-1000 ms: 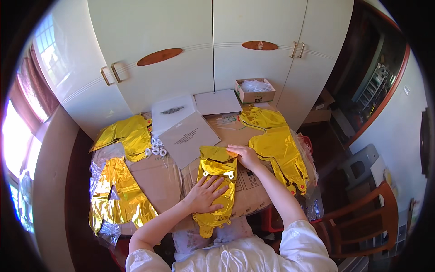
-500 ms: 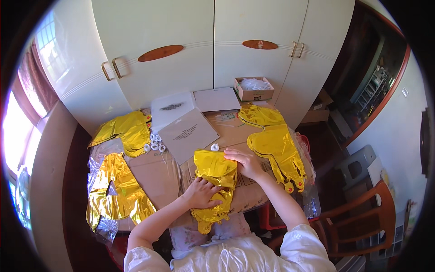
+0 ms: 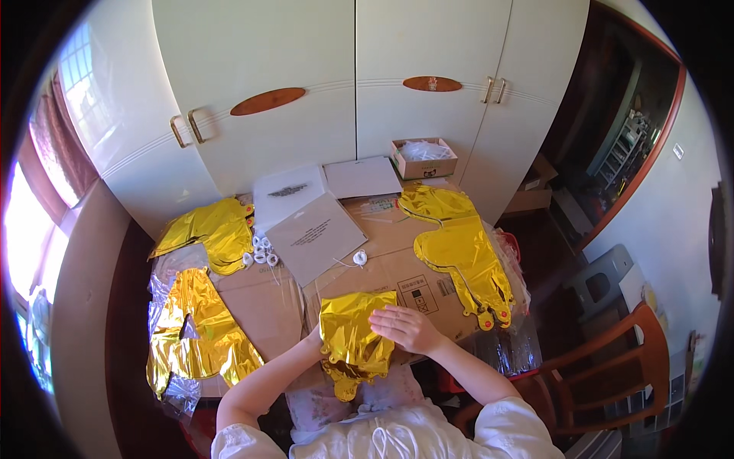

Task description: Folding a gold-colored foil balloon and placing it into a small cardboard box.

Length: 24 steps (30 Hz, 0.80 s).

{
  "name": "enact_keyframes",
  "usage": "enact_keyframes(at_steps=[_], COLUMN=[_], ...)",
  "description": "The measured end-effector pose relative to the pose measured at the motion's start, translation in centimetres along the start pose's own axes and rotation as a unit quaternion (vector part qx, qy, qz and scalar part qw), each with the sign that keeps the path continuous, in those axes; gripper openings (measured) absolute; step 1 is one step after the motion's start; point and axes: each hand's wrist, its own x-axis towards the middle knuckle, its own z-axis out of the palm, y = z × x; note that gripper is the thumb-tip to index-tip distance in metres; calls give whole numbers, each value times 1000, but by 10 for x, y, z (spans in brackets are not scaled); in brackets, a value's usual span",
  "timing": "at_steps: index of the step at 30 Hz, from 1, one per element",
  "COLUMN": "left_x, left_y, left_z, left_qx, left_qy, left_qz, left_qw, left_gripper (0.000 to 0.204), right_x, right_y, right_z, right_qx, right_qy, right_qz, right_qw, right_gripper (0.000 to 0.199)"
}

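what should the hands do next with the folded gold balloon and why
Probably press the fold flat. The right hand lies on top of the gold foil balloon, which looks doubled over and puffy on the cardboard; the left hand is tucked at its left edge, mostly hidden.

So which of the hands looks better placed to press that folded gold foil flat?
Probably the right hand: it lies open, palm down, on top of the folded gold foil balloon on the cardboard table. The left hand is mostly hidden at the foil's left edge, seemingly under it, better suited to steadying.
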Motion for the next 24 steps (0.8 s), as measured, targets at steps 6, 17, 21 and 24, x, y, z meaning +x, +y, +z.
enact_keyframes(at_steps=[6, 17, 21, 24], left_x=[9, 11, 16, 17], left_y=[5, 10, 10, 13], left_z=[-16, -25, -27, -29], left_qx=[3, -1, -6, -21], left_qy=[8, 11, 12, 14], left_qz=[31, 52, 58, 53], left_qw=[999, 999, 998, 998], left_gripper=[52, 49, 48, 48], right_x=[-10, -21, -17, -3], right_y=[-6, -25, -17, 3], right_z=[1, 10, 5, 4], right_qx=[22, -4, 23, 76], right_qy=[-1, -30, 0, 66], right_qz=[11, -1, 32, 107], right_qw=[1000, 1000, 999, 989], right_gripper=[25, 26, 25, 23])
